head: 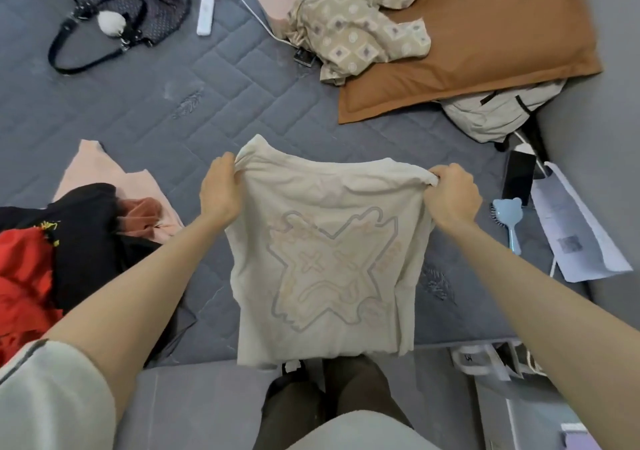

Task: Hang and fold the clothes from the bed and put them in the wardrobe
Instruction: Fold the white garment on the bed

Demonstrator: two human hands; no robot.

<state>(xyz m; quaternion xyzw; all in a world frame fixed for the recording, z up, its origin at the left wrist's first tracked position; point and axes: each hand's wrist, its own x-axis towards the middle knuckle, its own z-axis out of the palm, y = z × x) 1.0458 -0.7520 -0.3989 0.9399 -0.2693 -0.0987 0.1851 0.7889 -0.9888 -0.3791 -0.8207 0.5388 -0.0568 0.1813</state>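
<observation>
Left hand [221, 186] and right hand [450, 193] each pinch a top corner of the cream shirt [325, 262], fingers clamped on cloth, holding it up over the grey bed [173, 103].

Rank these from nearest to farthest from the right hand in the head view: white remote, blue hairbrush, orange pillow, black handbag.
From the right hand, gripping the cream T-shirt:
1. blue hairbrush, just to its right.
2. orange pillow, beyond it, upper right.
3. white remote, far upper left.
4. black handbag, farthest, upper left corner.
</observation>
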